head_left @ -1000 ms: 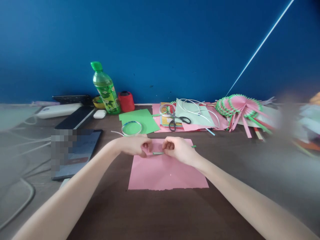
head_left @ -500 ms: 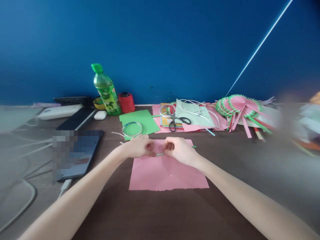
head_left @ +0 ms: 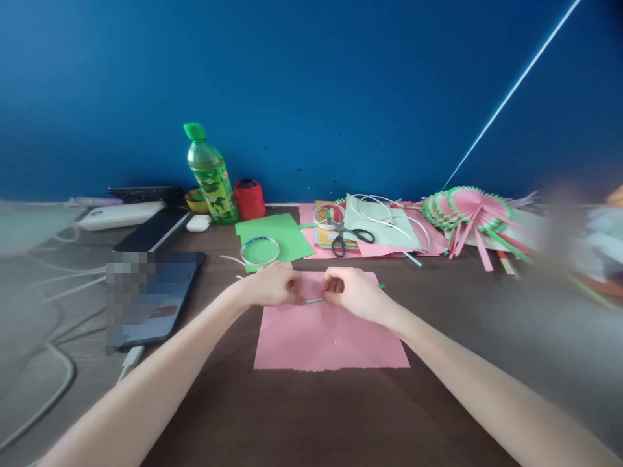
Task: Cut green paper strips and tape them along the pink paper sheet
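Note:
My left hand (head_left: 273, 287) and my right hand (head_left: 351, 293) are both curled into pinches over a pink paper sheet (head_left: 331, 340) on the dark table. Between them they hold a thin green paper strip (head_left: 314, 300), each hand gripping one part of it; its far end pokes out past my right hand. The hands sit close together, a few centimetres apart.
Behind lie a green sheet (head_left: 275, 233) with a clear tape ring (head_left: 260, 250), scissors (head_left: 350, 239), white loops, pink-and-green pleated paper fans (head_left: 464, 207), a green bottle (head_left: 210, 175), a red spool (head_left: 250, 198). A tablet (head_left: 153, 298), cables and devices are at the left.
The hands have drawn slightly closer together on the strip, so less of it shows between them. The view shifted a little; nothing else moved.

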`<move>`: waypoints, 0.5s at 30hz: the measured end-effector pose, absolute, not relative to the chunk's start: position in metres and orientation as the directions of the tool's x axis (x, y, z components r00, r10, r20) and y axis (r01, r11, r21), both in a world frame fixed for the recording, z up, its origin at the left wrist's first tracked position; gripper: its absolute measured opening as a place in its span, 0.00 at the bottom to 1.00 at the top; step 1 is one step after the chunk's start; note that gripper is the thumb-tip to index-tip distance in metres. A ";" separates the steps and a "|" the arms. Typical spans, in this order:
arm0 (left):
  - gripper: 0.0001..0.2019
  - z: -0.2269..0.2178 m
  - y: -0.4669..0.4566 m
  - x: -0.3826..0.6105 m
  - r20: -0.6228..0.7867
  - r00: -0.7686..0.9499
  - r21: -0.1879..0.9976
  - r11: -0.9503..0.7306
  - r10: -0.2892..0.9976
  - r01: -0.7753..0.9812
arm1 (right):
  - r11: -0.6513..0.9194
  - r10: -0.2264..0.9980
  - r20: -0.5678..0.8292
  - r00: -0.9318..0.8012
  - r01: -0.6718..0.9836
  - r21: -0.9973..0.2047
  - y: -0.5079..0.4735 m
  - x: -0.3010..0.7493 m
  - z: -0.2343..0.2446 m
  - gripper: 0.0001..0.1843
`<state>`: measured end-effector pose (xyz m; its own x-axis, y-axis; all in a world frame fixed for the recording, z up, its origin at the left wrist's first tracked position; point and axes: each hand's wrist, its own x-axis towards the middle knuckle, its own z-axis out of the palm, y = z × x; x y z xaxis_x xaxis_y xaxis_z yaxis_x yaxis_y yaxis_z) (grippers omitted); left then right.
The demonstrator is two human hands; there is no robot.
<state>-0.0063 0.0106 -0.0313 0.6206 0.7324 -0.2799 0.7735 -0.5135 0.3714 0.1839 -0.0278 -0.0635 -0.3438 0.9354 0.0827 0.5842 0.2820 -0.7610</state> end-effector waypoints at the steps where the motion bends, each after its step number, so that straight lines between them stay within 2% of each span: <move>1: 0.14 -0.031 0.011 -0.006 -0.281 0.620 0.370 -0.513 0.733 0.774 | 0.284 0.935 0.085 -0.344 0.584 -0.760 -0.028 0.184 -0.064 0.06; 9: 0.14 -0.031 0.009 -0.006 -0.276 0.613 0.356 -0.513 0.741 0.781 | 0.318 0.928 0.117 -0.353 0.591 -0.741 -0.029 0.184 -0.065 0.07; 15: 0.15 -0.031 0.009 -0.006 -0.279 0.601 0.347 -0.505 0.749 0.790 | 0.258 0.946 0.069 -0.316 0.611 -0.748 -0.025 0.186 -0.060 0.06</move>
<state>-0.0058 0.0093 -0.0311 0.6009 0.7491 -0.2788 0.7904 -0.5048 0.3472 0.1863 -0.0248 -0.0598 -0.3158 0.9464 0.0685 0.6111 0.2581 -0.7483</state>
